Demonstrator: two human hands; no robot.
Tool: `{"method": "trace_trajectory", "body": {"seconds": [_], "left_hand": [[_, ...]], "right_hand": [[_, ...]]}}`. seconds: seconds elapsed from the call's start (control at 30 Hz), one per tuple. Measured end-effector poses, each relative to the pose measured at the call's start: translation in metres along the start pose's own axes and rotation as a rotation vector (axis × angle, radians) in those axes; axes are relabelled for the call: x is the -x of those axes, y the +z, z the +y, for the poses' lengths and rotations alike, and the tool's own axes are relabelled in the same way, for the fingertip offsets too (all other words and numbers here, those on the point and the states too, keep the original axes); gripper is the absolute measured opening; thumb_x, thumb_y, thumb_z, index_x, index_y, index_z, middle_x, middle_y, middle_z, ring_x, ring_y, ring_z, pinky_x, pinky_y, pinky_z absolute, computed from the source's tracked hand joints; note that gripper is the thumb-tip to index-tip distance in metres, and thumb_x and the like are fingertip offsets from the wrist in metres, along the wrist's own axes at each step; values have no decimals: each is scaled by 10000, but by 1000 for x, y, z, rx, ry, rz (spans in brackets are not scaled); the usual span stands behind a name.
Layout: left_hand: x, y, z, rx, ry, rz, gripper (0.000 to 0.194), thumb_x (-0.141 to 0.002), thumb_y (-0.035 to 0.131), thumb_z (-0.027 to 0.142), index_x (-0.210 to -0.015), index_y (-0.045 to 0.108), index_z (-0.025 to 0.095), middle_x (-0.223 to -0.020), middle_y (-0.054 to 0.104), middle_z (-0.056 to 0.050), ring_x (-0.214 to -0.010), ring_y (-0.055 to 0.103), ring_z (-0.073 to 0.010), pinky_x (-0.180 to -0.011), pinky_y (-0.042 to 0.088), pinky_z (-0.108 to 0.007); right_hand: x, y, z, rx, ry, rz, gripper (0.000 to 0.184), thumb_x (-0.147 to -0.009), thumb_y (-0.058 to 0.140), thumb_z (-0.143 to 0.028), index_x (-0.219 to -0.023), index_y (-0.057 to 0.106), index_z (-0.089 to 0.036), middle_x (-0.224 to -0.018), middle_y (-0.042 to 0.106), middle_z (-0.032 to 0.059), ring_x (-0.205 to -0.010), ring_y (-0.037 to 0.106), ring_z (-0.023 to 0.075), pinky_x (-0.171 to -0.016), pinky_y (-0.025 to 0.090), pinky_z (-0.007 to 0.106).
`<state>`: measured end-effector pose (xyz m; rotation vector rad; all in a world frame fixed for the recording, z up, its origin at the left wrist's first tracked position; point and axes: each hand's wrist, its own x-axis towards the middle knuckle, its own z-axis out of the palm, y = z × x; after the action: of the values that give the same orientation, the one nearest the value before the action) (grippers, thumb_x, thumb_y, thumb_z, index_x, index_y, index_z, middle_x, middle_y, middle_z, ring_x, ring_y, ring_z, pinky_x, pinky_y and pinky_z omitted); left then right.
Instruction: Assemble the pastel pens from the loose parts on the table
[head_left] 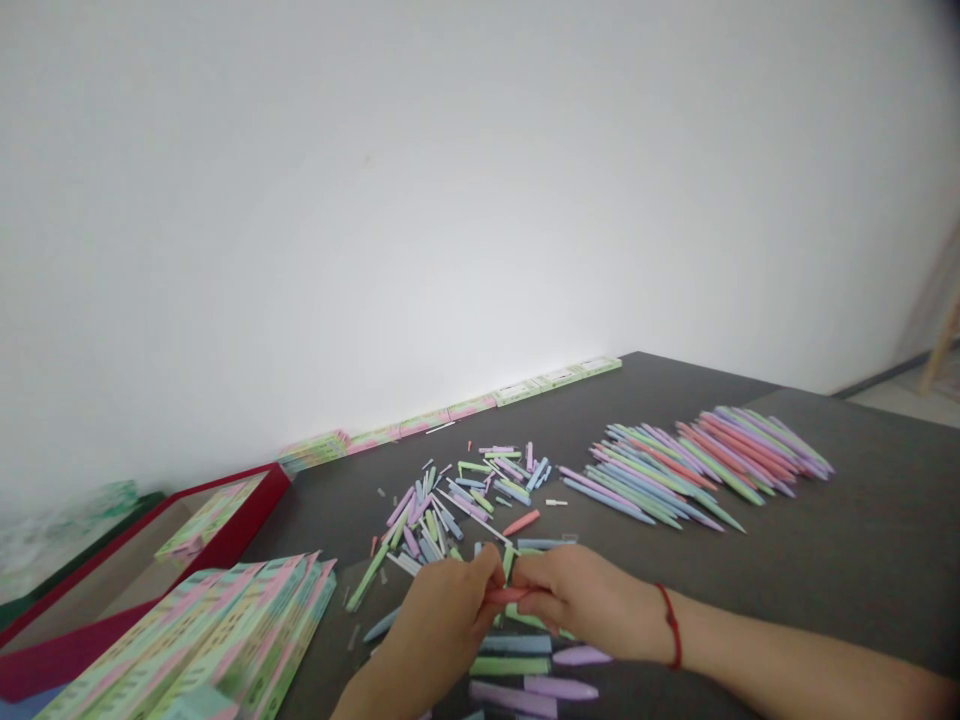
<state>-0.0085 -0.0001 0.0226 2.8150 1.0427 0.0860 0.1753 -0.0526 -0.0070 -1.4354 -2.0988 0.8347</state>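
Observation:
My left hand and my right hand meet above the dark grey table, both gripping a coral-pink pen part whose middle is partly hidden by my fingers. A red string bracelet circles my right wrist. Just beyond my hands lies a loose heap of pastel pen parts. Separate pastel pen pieces lie nearer me, below my hands. Farther right, a fanned bank of whole-looking pastel pens points toward the left.
Stacks of pink-and-green printed cards lie at the table's near left, beside a red-framed tray. A row of similar cards runs along the white wall. A wooden leg stands beyond the right table edge.

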Motion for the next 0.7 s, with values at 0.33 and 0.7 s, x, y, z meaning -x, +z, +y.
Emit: {"method": "trace_trajectory", "body": {"seconds": [0.33,0.7], "left_hand": [[2,-25,-17,191,-156,157,370,-767,584,286,-1125,509,237,-1081,633,-46,-972,568,-212,-811,386,-296],[52,-16,-24,21,-533,-129,265,-819,410,284,-671,616,208,-726,691,-51,-687,617,-215,-580,314,-268]], "right_hand": [[-9,-15,33,-561,182,-309,227,-786,512,-376,-722,534,-159,-520,579,-21,-420,534,90,-492,447,207],[48,-67,83,774,395,155,242,-905,409,-240,-822,614,-142,-717,693,128,-678,666,289,-553,405,320]]}}
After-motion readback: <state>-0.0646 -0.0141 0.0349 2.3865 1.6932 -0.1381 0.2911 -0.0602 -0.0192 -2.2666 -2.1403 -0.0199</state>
